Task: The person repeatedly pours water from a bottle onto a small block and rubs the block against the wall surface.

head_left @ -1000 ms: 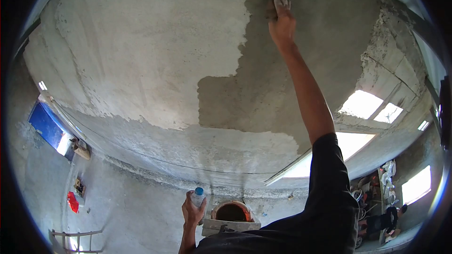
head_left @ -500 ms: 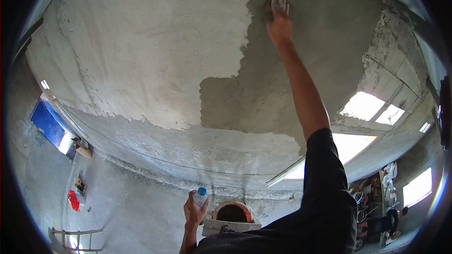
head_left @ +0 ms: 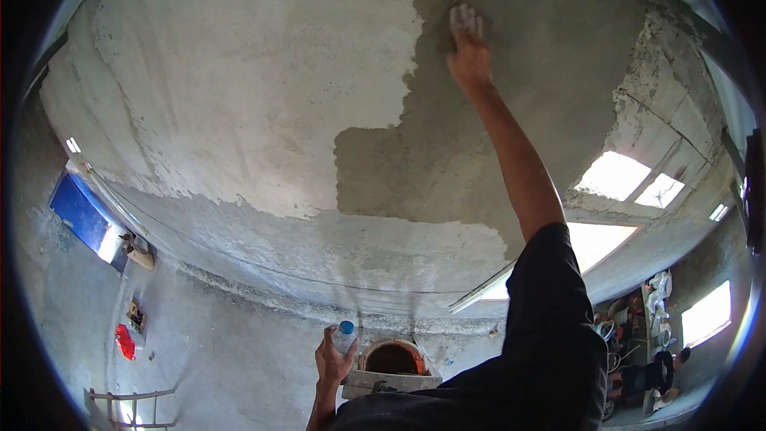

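My left hand (head_left: 329, 361) is wrapped round a clear plastic bottle (head_left: 344, 341) with a blue cap, held upright low in the view. Up high, my right hand (head_left: 469, 56) presses against the darker, damp-looking plaster patch (head_left: 550, 56) on the wall, its fingers coated pale. A dark shape shows at the edges of those fingers; what it is I cannot make out. To the left, the damp patch meets lighter, drier plaster (head_left: 263, 56) along a ragged edge. Just right of the bottle, below the wall, stands an orange-rimmed bucket (head_left: 395, 357) with dark contents.
Window openings (head_left: 614, 175) and bare blockwork lie at the right. A person (head_left: 650, 379) is at the lower right near piled goods. At the left are a blue panel (head_left: 80, 211), a red item (head_left: 125, 342) and a wooden ladder-like frame (head_left: 132, 395).
My right hand has moved slightly down and left across the damp plaster. My left hand keeps hold of the bottle, nearly in the same place.
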A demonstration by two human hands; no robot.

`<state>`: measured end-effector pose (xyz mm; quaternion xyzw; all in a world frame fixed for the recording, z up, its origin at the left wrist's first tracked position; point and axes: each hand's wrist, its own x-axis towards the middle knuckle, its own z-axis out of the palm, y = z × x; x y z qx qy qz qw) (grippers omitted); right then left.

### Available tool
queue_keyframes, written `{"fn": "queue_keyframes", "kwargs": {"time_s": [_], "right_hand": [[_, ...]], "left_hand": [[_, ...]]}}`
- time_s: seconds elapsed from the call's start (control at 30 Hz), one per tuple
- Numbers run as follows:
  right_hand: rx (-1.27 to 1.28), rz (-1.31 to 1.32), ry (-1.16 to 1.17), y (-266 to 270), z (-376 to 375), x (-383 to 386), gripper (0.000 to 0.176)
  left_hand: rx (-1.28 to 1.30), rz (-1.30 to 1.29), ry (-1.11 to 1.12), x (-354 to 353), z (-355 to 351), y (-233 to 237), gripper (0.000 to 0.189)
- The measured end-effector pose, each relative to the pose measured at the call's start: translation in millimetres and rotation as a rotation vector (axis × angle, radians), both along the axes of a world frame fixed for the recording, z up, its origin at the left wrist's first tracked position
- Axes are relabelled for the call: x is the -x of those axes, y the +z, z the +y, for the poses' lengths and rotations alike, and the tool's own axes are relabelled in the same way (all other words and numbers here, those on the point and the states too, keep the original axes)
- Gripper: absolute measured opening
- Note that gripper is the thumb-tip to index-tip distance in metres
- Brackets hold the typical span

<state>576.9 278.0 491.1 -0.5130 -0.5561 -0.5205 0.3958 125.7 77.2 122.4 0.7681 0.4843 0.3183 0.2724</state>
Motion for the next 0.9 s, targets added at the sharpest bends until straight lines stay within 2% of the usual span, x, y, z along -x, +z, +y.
{"fn": "queue_keyframes", "kwargs": {"time_s": [0.03, 0.1, 0.23, 0.3, 0.43, 0.5, 0.6, 0.63, 0.7, 0.73, 0.8, 0.9], "right_hand": [[0.002, -0.003, 0.0, -9.0, -2.6, 3.1, 0.065], [0.354, 0.093, 0.041, -18.6, -7.7, 9.8, 0.065], [0.313, 0.105, 0.021, 4.9, -23.5, 7.0, 0.065], [0.04, 0.116, 0.053, 25.5, -25.6, 1.5, 0.069], [0.058, 0.041, -0.015, -5.3, -8.1, -2.2, 0.07], [0.297, 0.034, 0.092, -34.5, -13.5, 8.9, 0.071], [0.448, 0.119, 0.133, -37.8, -26.1, 14.3, 0.071], [0.447, 0.118, 0.134, -29.1, -27.4, 13.8, 0.071], [0.107, 0.135, 0.161, -2.6, -28.1, 3.5, 0.071], [0.111, 0.139, 0.163, 9.0, -25.4, -7.2, 0.071], [-0.08, 0.039, 0.1, 29.1, -18.3, -25.5, 0.07], [0.012, -0.007, 0.046, -13.5, -5.4, -12.8, 0.07]], "left_hand": [[0.01, -0.001, -0.006, -1.5, -1.8, -3.9, 0.051], [0.003, 0.001, -0.012, -0.1, -0.1, -3.2, 0.051], [0.043, 0.008, -0.052, -2.7, 0.0, 2.1, 0.052], [0.038, 0.022, -0.058, -1.9, 0.7, 4.4, 0.051], [-0.008, 0.0, -0.049, 0.0, 4.5, -0.3, 0.051], [-0.003, -0.013, -0.055, 1.2, -0.8, -4.6, 0.051], [0.014, 0.009, -0.048, -1.0, -1.0, -0.8, 0.052], [0.015, 0.004, -0.051, 0.1, -1.6, -3.3, 0.052], [0.019, 0.002, -0.049, 1.1, -1.9, -4.4, 0.052], [0.022, -0.001, -0.043, 1.4, -3.2, -3.9, 0.052], [0.024, -0.003, -0.036, 1.9, -3.6, -4.0, 0.052], [0.024, -0.01, -0.024, 1.7, -1.0, -6.2, 0.051]]}}
